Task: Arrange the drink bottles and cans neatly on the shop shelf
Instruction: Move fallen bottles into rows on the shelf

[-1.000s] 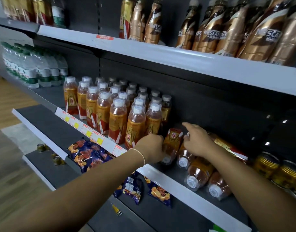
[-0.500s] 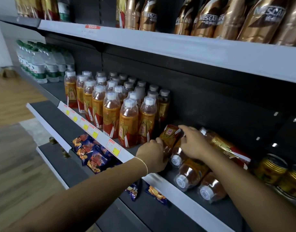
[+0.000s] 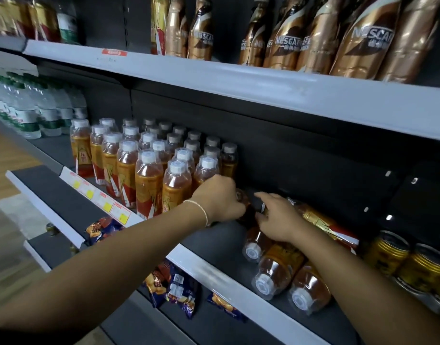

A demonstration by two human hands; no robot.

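One amber plastic tea bottle (image 3: 245, 210) sits on the grey metal shelf (image 3: 214, 242). The left grip (image 3: 219, 200) wraps it and the right grip (image 3: 278, 217) pinches it. Three white-capped bottles (image 3: 273, 272) lie beside it, with two gold cans (image 3: 385, 252) further right.

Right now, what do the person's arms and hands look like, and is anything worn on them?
The left forearm and the right forearm are both bare, with no sleeve over them. A thin pale bracelet circles the left wrist. The left hand and right hand have no gloves, and no ring or watch is visible.
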